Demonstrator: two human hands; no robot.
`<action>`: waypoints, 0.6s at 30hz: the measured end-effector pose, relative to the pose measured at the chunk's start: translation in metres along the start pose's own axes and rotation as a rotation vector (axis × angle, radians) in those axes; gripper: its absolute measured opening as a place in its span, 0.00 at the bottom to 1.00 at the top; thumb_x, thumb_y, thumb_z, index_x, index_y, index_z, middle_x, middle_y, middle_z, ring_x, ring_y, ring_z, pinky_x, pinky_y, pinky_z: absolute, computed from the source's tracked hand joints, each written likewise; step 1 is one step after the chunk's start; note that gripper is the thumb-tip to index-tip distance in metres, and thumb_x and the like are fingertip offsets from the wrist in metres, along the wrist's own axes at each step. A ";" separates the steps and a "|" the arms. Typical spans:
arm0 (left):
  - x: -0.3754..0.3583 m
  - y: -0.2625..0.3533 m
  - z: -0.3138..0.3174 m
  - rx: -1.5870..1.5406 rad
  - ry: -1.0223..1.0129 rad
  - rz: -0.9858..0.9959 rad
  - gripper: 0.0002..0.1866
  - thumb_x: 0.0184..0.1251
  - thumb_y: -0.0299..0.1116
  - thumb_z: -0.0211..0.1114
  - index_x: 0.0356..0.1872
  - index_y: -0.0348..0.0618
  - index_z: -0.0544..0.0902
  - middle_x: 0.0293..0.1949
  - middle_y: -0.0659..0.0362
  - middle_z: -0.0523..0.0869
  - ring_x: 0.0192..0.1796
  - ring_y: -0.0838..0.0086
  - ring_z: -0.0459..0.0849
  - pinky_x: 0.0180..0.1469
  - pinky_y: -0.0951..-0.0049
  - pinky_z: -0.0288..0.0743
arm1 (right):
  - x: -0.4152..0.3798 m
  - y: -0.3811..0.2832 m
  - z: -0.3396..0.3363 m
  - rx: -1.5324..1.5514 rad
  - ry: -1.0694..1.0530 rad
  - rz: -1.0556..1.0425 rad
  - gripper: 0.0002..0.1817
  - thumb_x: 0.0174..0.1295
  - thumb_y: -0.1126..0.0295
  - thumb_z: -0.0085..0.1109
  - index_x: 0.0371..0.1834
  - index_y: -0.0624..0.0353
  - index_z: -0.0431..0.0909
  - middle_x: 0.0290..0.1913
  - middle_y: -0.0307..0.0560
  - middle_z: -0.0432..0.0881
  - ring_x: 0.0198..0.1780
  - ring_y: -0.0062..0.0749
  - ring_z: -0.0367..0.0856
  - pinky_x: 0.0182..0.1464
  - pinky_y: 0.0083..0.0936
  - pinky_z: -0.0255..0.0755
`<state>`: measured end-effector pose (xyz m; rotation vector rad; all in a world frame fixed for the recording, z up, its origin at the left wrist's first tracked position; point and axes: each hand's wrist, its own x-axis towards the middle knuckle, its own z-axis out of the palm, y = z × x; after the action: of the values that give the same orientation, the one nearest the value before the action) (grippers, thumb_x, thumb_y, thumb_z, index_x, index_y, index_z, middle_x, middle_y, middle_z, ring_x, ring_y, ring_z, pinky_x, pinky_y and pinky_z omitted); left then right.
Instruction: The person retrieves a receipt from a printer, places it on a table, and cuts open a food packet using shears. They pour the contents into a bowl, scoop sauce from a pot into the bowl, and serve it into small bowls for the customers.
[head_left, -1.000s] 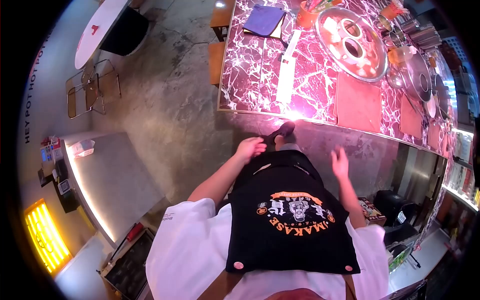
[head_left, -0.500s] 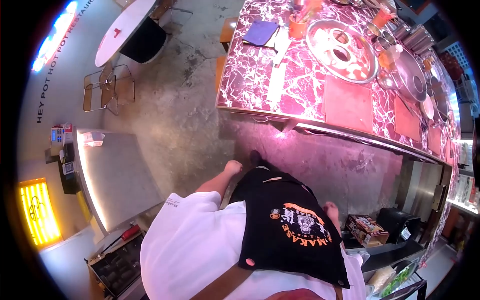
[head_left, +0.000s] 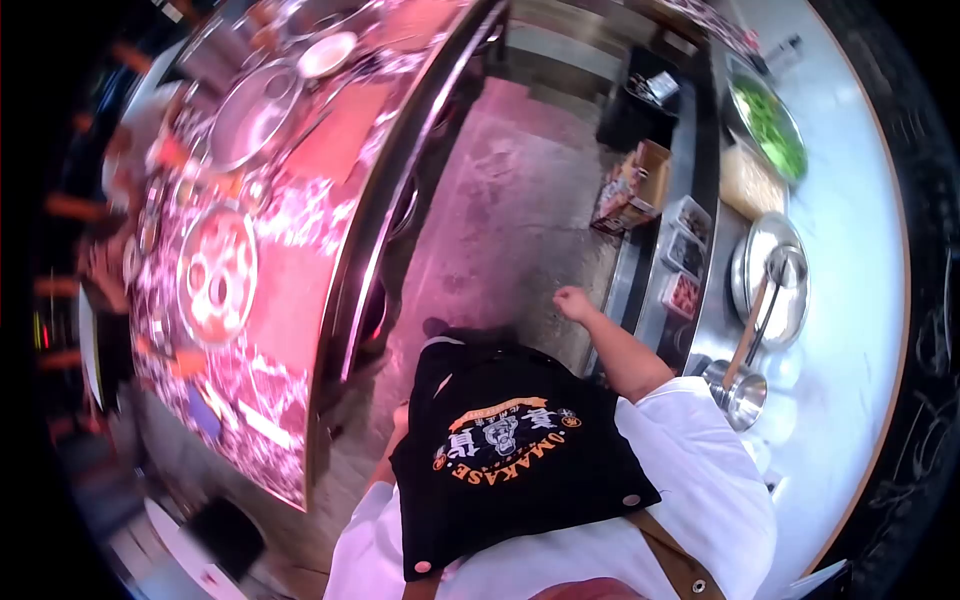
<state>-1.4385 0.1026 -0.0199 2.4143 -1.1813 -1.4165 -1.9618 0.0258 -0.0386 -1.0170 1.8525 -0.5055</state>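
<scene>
Right fingers (head_left: 564,298) curled, apart from open box (head_left: 628,190)

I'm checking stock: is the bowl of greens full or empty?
Well filled: green leaves cover most of the bowl's inside.

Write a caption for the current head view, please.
An aproned person between a pink-lit patterned table and a counter bearing leafy greens and a saucepan.

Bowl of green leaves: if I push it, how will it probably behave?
The bowl will probably slide rather than tip, because it looks wide and low. The leaves look light and floppy, so they should shift easily. They lie in a loose heap, so some may spill if it tilts.
</scene>
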 end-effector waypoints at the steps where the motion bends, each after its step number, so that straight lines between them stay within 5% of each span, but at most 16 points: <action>1: 0.011 0.025 -0.007 0.026 -0.014 0.012 0.19 0.64 0.47 0.57 0.34 0.39 0.85 0.23 0.53 0.82 0.23 0.66 0.80 0.26 0.63 0.70 | -0.011 0.015 -0.016 0.026 0.016 0.114 0.11 0.58 0.68 0.58 0.41 0.62 0.79 0.29 0.41 0.81 0.28 0.26 0.78 0.30 0.25 0.73; 5: 0.057 0.136 -0.026 0.060 -0.080 0.010 0.17 0.64 0.45 0.57 0.34 0.39 0.84 0.21 0.55 0.81 0.20 0.68 0.78 0.21 0.64 0.68 | -0.055 0.107 -0.058 -0.076 0.021 0.380 0.07 0.57 0.69 0.56 0.34 0.59 0.78 0.23 0.41 0.78 0.23 0.28 0.76 0.24 0.26 0.69; 7: 0.078 0.205 -0.032 0.009 -0.190 -0.072 0.12 0.66 0.40 0.57 0.32 0.41 0.79 0.17 0.62 0.75 0.14 0.74 0.71 0.14 0.71 0.60 | -0.062 0.192 -0.046 -0.064 0.071 0.383 0.06 0.57 0.69 0.54 0.27 0.58 0.77 0.20 0.40 0.76 0.20 0.27 0.74 0.19 0.26 0.64; 9: 0.125 0.247 -0.018 0.074 -0.281 0.094 0.12 0.66 0.39 0.57 0.31 0.41 0.78 0.17 0.62 0.75 0.16 0.75 0.72 0.16 0.73 0.61 | -0.065 0.270 -0.030 -0.024 0.150 0.314 0.10 0.57 0.68 0.52 0.20 0.56 0.77 0.18 0.38 0.74 0.17 0.27 0.71 0.15 0.25 0.58; 12: 0.181 0.320 0.007 0.040 -0.300 0.107 0.12 0.66 0.38 0.57 0.33 0.39 0.78 0.22 0.61 0.78 0.22 0.74 0.77 0.21 0.75 0.68 | -0.060 0.225 -0.063 -0.099 0.245 0.376 0.08 0.56 0.71 0.51 0.20 0.56 0.76 0.17 0.39 0.74 0.18 0.26 0.71 0.17 0.26 0.60; 14: 0.195 0.381 0.023 -0.100 -0.360 0.070 0.10 0.66 0.37 0.59 0.34 0.39 0.79 0.24 0.61 0.79 0.24 0.75 0.78 0.23 0.76 0.69 | -0.017 0.162 -0.106 0.377 0.501 0.564 0.07 0.54 0.72 0.51 0.20 0.56 0.76 0.18 0.41 0.76 0.19 0.27 0.72 0.21 0.27 0.63; 18: 0.151 0.513 0.052 -0.201 -0.413 0.171 0.08 0.68 0.36 0.58 0.33 0.43 0.77 0.23 0.63 0.77 0.23 0.80 0.75 0.23 0.80 0.67 | 0.113 0.107 -0.205 0.034 0.795 0.445 0.09 0.59 0.64 0.54 0.31 0.58 0.78 0.27 0.50 0.82 0.31 0.42 0.82 0.35 0.34 0.73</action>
<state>-1.7299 -0.3388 0.0729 1.8938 -1.2134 -1.9288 -2.2124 -0.0208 -0.0745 -0.3483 2.6617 -0.7246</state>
